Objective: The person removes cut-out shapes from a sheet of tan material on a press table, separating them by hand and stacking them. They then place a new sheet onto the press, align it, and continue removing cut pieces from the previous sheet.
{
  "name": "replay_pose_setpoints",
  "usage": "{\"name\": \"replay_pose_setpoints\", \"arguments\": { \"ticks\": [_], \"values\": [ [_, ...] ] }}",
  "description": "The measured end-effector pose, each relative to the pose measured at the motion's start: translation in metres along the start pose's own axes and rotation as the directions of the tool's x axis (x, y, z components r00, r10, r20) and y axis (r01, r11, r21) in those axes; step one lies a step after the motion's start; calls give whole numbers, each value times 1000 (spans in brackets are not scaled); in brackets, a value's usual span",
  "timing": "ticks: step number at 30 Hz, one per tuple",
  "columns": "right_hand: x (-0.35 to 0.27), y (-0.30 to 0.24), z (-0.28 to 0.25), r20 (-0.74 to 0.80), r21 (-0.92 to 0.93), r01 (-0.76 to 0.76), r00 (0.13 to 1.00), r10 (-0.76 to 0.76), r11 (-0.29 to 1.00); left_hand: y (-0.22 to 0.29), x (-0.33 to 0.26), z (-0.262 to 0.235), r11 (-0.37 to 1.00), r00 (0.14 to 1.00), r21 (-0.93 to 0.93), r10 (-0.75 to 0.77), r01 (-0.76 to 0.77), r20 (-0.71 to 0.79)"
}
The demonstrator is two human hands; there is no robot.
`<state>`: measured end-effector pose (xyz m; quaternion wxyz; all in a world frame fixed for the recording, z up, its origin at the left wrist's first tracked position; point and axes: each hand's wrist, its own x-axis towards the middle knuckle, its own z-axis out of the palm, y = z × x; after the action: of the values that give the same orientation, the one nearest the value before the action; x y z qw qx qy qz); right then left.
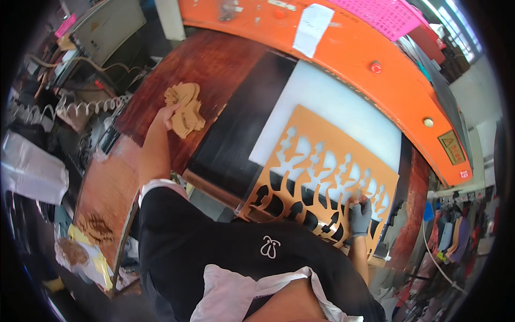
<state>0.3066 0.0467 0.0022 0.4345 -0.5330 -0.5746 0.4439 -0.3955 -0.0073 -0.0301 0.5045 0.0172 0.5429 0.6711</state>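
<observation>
My bare left hand [170, 115] reaches far out to the left, its fingers closed at the edge of a small pile of tan cut-out pieces [188, 107] on the reddish-brown tabletop. Close to my body, my right hand [360, 216], in a grey glove with bare fingertips, pinches a large tan sheet [307, 122]. Rows of shaped holes run through this sheet. Its far part lies over a white cutting board [316, 86], and its near part over a black surface and my front edge.
An orange machine beam [348, 48] with a red button [375, 66] spans the far side. On it sit a pink basket [375, 16] and a white paper [313, 29]. More brown cut pieces [95, 229] lie at lower left, beside a yellow-and-clear plastic bag [80, 255].
</observation>
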Motion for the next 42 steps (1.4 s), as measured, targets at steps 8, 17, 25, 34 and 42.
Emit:
{"name": "replay_pose_setpoints", "arguments": {
  "ticks": [8, 17, 25, 34, 42],
  "values": [
    [-15, 11, -14, -139, -473, 180, 952, -275, 863, 0, 42, -19, 951, 960, 250, 228, -183, -163],
    [-33, 23, -104, -472, -700, -272, 870, -141, 660, -113, -101, 114, 552, 850, 660, 206, -510, 485],
    [1, 63, -140, -527, -416, -319, 848, 60, 852, -232, -154, 175, 727, 927, 601, 138, -333, 348],
    [-107, 19, -202, 15, 235, -137, 990, 137, 962, -191, -257, 136, 812, 797, 578, -298, -77, 526],
    [-102, 52, -177, -140, 28, -127, 982, 129, 992, -191, -192, 215, 784, 793, 593, -475, 184, 382]
  ]
}}
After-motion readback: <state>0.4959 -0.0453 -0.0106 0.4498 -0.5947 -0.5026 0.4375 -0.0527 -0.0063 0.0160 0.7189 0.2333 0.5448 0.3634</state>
